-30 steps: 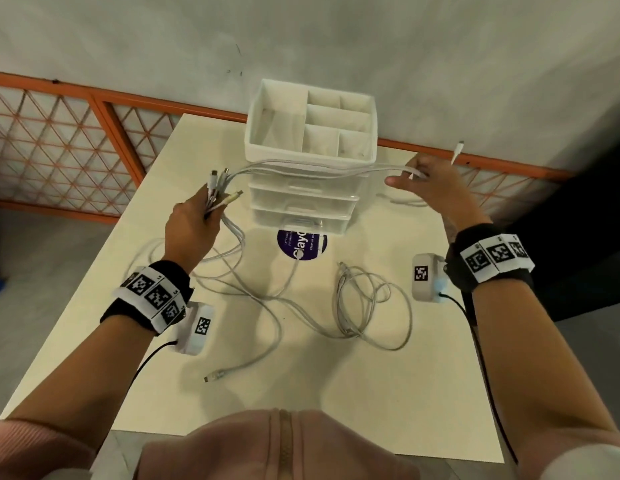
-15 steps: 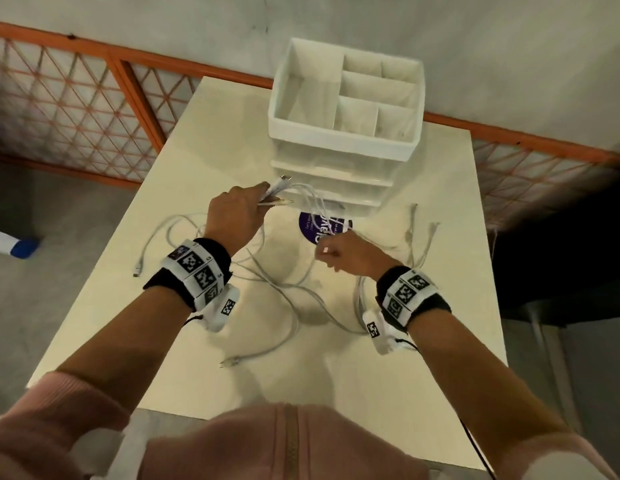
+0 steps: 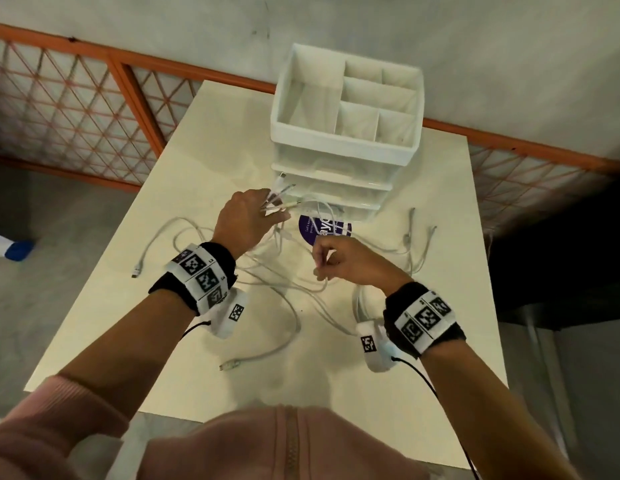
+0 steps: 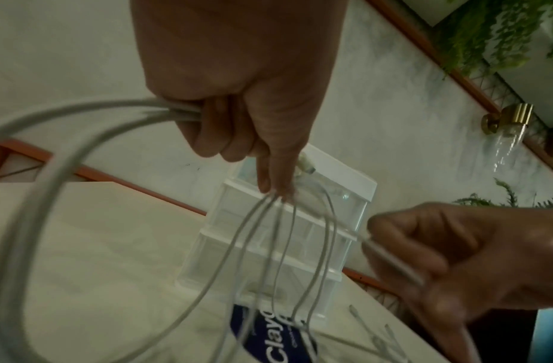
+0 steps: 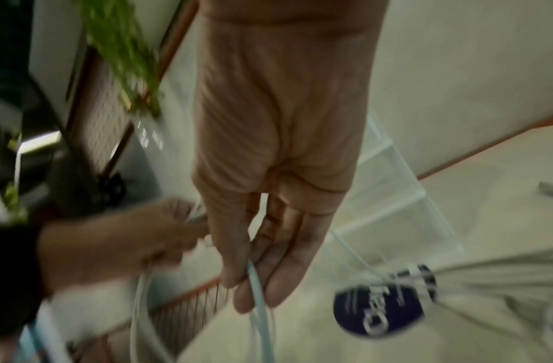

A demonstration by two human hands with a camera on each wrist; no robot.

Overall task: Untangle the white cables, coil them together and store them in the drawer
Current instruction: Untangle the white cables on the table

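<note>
Left hand (image 3: pixel 248 220) grips bunched white cables (image 3: pixel 284 299); right hand (image 3: pixel 346 261) pinches one strand above the tabletop (image 3: pixel 440 271), before the drawer unit (image 3: pixel 336 188).

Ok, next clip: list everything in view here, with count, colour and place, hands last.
white cables: several, exact count unclear, white, tangled across the table, ends bunched in the left hand
drawer organiser: one, white and clear, far side of the table, drawers closed
round sticker: one, purple, on the table before the organiser
table: one, cream
railing: one, orange, behind the table
left hand: grips the cable ends
right hand: pinches one cable strand
</note>
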